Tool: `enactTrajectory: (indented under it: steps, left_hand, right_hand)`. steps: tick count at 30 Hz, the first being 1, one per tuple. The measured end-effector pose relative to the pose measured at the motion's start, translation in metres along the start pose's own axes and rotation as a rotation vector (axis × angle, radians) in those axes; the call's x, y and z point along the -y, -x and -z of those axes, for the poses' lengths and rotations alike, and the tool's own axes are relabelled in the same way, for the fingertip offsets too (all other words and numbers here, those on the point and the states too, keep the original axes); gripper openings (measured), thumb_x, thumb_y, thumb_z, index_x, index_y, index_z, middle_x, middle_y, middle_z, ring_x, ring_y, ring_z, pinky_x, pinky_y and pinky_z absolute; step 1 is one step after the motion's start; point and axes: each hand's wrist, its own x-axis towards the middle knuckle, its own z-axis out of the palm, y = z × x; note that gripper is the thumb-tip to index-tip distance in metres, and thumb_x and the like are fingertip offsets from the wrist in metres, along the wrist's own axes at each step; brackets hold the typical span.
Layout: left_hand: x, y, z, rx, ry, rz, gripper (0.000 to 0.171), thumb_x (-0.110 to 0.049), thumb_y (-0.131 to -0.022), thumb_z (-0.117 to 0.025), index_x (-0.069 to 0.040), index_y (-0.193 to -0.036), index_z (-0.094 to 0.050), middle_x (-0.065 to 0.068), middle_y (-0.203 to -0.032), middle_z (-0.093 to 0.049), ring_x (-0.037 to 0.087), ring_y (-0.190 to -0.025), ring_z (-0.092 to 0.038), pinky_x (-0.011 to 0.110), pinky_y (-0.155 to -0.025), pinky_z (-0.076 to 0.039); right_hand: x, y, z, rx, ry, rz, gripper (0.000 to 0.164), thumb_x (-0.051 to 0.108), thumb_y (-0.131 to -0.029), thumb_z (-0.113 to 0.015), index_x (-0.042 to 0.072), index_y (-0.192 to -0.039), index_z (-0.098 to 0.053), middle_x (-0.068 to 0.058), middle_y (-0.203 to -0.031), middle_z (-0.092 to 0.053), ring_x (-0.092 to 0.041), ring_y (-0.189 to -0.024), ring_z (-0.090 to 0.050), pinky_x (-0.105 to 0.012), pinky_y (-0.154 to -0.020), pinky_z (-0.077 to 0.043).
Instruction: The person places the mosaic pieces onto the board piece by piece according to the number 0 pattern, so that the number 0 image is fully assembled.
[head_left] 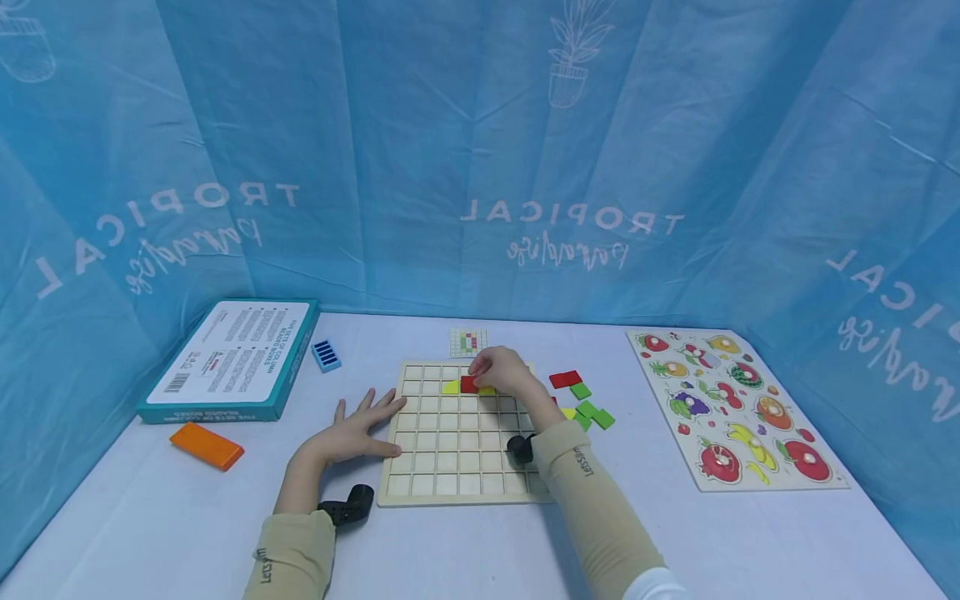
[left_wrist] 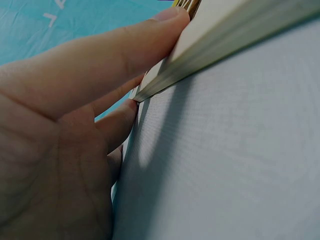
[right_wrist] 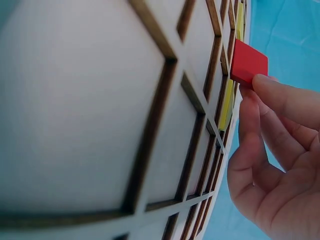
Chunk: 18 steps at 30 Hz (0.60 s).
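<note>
A pale wooden grid board (head_left: 437, 483) lies on the table. In the right wrist view my right hand (right_wrist: 280, 165) pinches a red square tile (right_wrist: 249, 62) between thumb and fingers, over the board's grid. Seen from the head, the right hand (head_left: 504, 371) is at an upper row, the red tile (head_left: 468, 384) between a yellow tile (head_left: 451, 387) and another yellow tile (head_left: 487, 390). My left hand (head_left: 352, 433) has its fingers spread, thumb and fingertips touching the board's left edge. The left wrist view shows the thumb (left_wrist: 150, 42) on the board's rim (left_wrist: 200, 60).
A small pattern card (head_left: 468, 342) lies behind the board. To the right are red tiles (head_left: 566, 379), green tiles (head_left: 602, 418) and a fruit puzzle board (head_left: 738, 408). On the left are a teal box (head_left: 225, 358), a blue piece (head_left: 326, 356) and an orange case (head_left: 207, 447).
</note>
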Motion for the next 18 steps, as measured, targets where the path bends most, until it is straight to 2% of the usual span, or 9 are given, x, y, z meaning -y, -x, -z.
enactTrajectory:
  steps: [10,18]
  left_hand:
    - [-0.001,0.0003,0.0005,-0.002,-0.004,-0.001,0.09,-0.033,-0.07,-0.075,-0.006,-0.144,-0.031,0.018,-0.153,-0.012,0.04,-0.139,0.009,0.057,-0.102,0.025]
    - [-0.0015,0.0003,0.0001,0.001,-0.003,0.009,0.09,-0.034,-0.07,-0.075,-0.007,-0.144,-0.031,0.017,-0.153,-0.012,0.039,-0.139,0.009,0.057,-0.103,0.024]
  right_hand:
    - [0.0011,-0.0012,-0.0017,0.007,0.073,-0.002,0.005,0.004,-0.081,-0.067,0.008,-0.084,-0.067,-0.002,-0.082,-0.061,-0.017,-0.077,-0.052,-0.027,-0.068,-0.046]
    - [-0.0003,0.0007,-0.0014,0.041,0.079,-0.056,0.012,0.006,-0.084,-0.064,0.009,-0.093,-0.071,-0.003,-0.091,-0.064,-0.018,-0.083,-0.053,-0.031,-0.073,-0.048]
